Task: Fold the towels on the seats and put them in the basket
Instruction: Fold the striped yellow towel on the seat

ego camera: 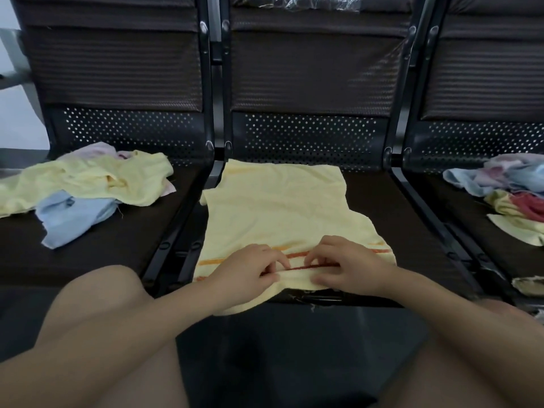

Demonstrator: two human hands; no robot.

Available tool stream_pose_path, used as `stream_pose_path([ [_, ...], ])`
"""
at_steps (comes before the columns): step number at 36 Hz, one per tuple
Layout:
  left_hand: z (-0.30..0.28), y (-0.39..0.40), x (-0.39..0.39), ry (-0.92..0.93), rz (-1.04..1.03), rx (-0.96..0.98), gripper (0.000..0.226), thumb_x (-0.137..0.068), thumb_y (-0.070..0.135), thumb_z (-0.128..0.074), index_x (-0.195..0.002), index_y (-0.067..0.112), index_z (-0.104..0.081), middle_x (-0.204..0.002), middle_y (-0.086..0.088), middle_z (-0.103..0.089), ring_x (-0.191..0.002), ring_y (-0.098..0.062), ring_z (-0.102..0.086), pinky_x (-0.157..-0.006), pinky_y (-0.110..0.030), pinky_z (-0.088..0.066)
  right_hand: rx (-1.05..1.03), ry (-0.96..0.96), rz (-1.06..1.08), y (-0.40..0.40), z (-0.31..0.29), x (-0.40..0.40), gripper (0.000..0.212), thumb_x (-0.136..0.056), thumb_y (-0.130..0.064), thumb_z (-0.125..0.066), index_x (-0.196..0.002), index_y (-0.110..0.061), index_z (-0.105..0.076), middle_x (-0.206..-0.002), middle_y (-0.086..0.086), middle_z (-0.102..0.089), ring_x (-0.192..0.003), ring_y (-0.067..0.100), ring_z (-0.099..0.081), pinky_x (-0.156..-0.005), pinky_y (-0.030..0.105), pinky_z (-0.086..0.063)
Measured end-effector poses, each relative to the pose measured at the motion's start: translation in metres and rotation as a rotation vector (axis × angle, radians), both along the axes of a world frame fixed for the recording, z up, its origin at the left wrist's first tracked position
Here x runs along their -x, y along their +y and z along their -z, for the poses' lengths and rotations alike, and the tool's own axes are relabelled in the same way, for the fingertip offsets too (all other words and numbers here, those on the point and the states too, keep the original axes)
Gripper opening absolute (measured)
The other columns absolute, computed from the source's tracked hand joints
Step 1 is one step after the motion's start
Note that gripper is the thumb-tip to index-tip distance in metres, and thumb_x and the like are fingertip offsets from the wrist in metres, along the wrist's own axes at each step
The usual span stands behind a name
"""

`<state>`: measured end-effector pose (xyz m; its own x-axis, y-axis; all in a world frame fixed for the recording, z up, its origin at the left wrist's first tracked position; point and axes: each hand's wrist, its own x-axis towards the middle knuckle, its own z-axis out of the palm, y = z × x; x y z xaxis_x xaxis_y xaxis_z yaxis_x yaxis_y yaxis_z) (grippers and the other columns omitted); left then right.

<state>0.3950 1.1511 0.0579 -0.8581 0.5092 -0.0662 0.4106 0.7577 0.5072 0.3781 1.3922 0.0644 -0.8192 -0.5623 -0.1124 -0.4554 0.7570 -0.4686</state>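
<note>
Hands meet at the front edge of the middle seat (382, 201), and we have the yellow towel (276, 207) spread flat across it, its far edge near the seat's back and its striped near edge hanging a little over the front. Our left hand (250, 272) pinches that near hem with curled fingers, and our right hand (344, 266) pinches it just beside, fingertips tucked into the cloth by the red stripe.

Trouble from here? Both grips sit close together in the middle of the hem, so the two near corners are free. If we lift and carry the edge back, we judge those corners could sag and the fold come out crooked. The left side of the towel also overlaps the gap between seats, so it may catch on the black frame (176, 237) and drag.

On the left seat (123, 248) a crumpled yellow and pink heap (97, 178) lies over a blue towel (67, 216), near its back edge. On the right seat (471, 231) more towels (512, 184) are bunched against the right side. No basket shows yet, so we cannot tell where the folded piece goes.
</note>
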Motion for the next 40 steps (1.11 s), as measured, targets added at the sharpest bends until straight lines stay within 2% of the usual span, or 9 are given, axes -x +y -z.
stream_pose_path([
  [6, -0.006, -0.007, 0.019, 0.047, -0.085, 0.004, 0.019, -0.095, 0.025, -0.057, -0.111, 0.032, -0.066, -0.091, 0.015, -0.049, -0.085, -0.004, -0.05, -0.078, -0.023, -0.045, -0.052, -0.014, -0.012, -0.006, 0.003, 0.006, 0.06, -0.075, -0.056, -0.071, -0.13, -0.044, -0.051, -0.111, -0.019, -0.045, -0.109, 0.001, -0.042, -0.093, 0.022, -0.04],
  [12, -0.007, -0.009, 0.018, 0.098, -0.12, -0.036, 0.024, -0.095, 0.02, -0.054, -0.114, 0.029, -0.064, -0.096, 0.013, -0.048, -0.096, -0.004, -0.047, -0.087, -0.023, -0.044, 0.026, 0.034, 0.022, -0.013, 0.005, 0.01, 0.023, -0.088, -0.035, -0.068, -0.111, -0.032, -0.071, -0.101, -0.02, -0.052, -0.101, 0.001, -0.05, -0.09, 0.023, -0.044],
  [17, -0.003, -0.005, 0.007, 0.082, -0.057, -0.006, 0.031, -0.092, 0.042, -0.055, -0.123, 0.036, -0.057, -0.104, 0.016, -0.05, -0.104, -0.002, -0.044, -0.09, -0.023, -0.041, 0.029, 0.049, 0.043, -0.016, 0.004, 0.018, 0.018, -0.092, -0.025, -0.062, -0.108, -0.024, -0.071, -0.094, -0.018, -0.055, -0.091, 0.005, -0.055, -0.083, 0.021, -0.043],
  [21, 0.002, -0.004, 0.011, 0.073, -0.076, 0.059, 0.037, -0.096, 0.035, -0.053, -0.133, 0.034, -0.05, -0.114, 0.015, -0.05, -0.112, -0.005, -0.043, -0.093, -0.024, -0.039, -0.002, 0.05, 0.068, -0.016, 0.004, 0.022, 0.021, -0.094, -0.024, -0.056, -0.113, -0.025, -0.066, -0.103, -0.01, -0.062, -0.096, 0.009, -0.056, -0.086, 0.025, -0.043],
  [26, 0.0, -0.005, 0.02, -0.001, -0.123, -0.002, 0.033, -0.098, 0.021, -0.047, -0.127, 0.032, -0.057, -0.105, 0.018, -0.053, -0.104, -0.004, -0.051, -0.082, -0.018, -0.037, -0.02, 0.05, 0.066, -0.018, 0.002, 0.023, 0.027, -0.093, -0.023, -0.055, -0.118, -0.028, -0.063, -0.107, -0.012, -0.06, -0.097, 0.005, -0.053, -0.084, 0.019, -0.039],
  [30, -0.008, -0.007, 0.025, -0.173, -0.222, -0.226, 0.035, -0.098, 0.01, -0.043, -0.12, 0.029, -0.062, -0.111, 0.015, -0.062, -0.097, 0.0, -0.054, -0.081, -0.015, -0.043, -0.077, 0.023, 0.085, -0.016, 0.001, 0.03, 0.032, -0.095, -0.018, -0.049, -0.123, -0.029, -0.059, -0.114, -0.012, -0.062, -0.105, 0.009, -0.056, -0.087, 0.022, -0.042],
  [33, -0.014, -0.007, 0.025, -0.298, -0.279, -0.402, 0.039, -0.1, 0.005, -0.034, -0.116, 0.029, -0.061, -0.1, 0.003, -0.066, -0.082, 0.002, -0.056, -0.07, -0.012, -0.045, -0.047, -0.029, 0.153, -0.012, -0.005, 0.037, 0.033, -0.098, -0.016, -0.045, -0.126, -0.03, -0.056, -0.112, -0.011, -0.063, -0.101, 0.01, -0.057, -0.083, 0.019, -0.045],
  [36, -0.012, -0.006, 0.027, -0.336, -0.3, -0.426, 0.044, -0.102, 0.01, -0.03, -0.11, 0.042, -0.06, -0.097, -0.016, -0.064, -0.07, -0.014, -0.051, -0.059, -0.022, -0.04, 0.073, -0.097, 0.212, -0.01, -0.013, 0.039, 0.032, -0.102, -0.019, -0.041, -0.128, -0.032, -0.053, -0.116, -0.011, -0.06, -0.1, 0.008, -0.055, -0.079, 0.013, -0.041],
  [40, -0.01, -0.007, 0.032, -0.198, -0.219, -0.283, 0.017, -0.097, 0.038, -0.048, -0.108, 0.048, -0.058, -0.102, 0.01, -0.066, -0.083, -0.005, -0.057, -0.075, -0.025, -0.046, 0.189, -0.202, 0.204, -0.009, -0.021, 0.033, 0.027, -0.099, -0.033, -0.05, -0.125, -0.04, -0.054, -0.122, -0.019, -0.057, -0.107, -0.002, -0.053, -0.087, 0.009, -0.04],
])
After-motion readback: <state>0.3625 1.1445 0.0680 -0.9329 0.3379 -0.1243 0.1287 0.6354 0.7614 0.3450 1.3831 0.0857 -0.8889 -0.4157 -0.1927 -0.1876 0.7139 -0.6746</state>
